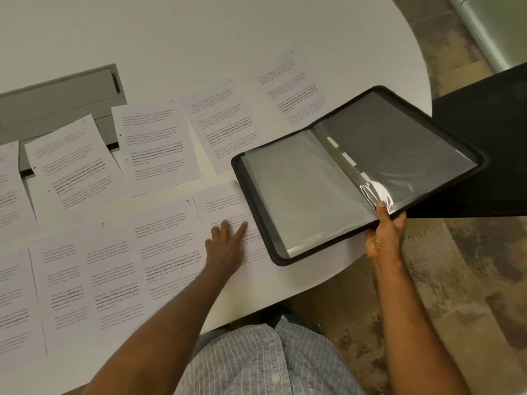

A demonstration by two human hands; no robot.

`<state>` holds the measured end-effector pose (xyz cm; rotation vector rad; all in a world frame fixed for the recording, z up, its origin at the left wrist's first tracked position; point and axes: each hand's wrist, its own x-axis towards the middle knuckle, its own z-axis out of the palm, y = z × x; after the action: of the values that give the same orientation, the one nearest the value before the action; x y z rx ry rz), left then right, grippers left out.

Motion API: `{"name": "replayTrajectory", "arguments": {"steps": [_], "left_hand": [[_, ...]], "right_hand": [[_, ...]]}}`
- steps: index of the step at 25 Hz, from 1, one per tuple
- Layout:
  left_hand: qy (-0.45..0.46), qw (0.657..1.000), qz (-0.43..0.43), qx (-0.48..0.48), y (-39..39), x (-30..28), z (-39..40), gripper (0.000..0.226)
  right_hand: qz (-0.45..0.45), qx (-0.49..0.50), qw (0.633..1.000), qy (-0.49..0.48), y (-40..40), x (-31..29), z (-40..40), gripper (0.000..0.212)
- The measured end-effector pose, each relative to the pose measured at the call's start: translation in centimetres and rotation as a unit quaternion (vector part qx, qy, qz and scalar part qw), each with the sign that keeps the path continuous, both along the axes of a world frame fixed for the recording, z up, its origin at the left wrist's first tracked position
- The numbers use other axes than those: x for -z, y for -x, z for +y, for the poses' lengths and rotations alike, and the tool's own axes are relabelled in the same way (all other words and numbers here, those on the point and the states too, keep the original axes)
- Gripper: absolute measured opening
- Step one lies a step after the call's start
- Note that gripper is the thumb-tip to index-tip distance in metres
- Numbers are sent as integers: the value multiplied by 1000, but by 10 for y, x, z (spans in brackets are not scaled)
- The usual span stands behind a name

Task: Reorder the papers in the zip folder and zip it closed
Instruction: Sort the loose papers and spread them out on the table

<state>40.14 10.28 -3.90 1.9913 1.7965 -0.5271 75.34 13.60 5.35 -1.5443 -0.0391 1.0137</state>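
A black zip folder lies open at the right end of the white table, partly overhanging its edge. Clear plastic sleeves inside look empty. My right hand grips the folder's near edge, the thumb on a curled clear sleeve. Several numbered printed papers are spread over the table in two rows. My left hand rests with straight fingers on one sheet, whose right part is tucked under the folder. A sheet marked 9 lies just to the left of it.
A grey cable tray is set into the table at the back left, partly covered by papers. A black surface stands to the right under the folder's corner. Mottled carpet floor lies beyond the table's curved edge.
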Motion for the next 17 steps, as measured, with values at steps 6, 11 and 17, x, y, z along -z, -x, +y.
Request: {"name": "replayTrajectory", "arguments": {"steps": [6, 11, 17], "left_hand": [[10, 1000, 2, -3, -3, -1, 0, 87], [9, 999, -32, -10, -1, -3, 1, 83], [-60, 782, -434, -443, 25, -21, -6, 40]], "right_hand": [[-16, 11, 998, -56, -9, -37, 5, 42], [18, 1, 996, -84, 13, -45, 8, 48], [95, -60, 992, -65, 86, -40, 1, 36]]}}
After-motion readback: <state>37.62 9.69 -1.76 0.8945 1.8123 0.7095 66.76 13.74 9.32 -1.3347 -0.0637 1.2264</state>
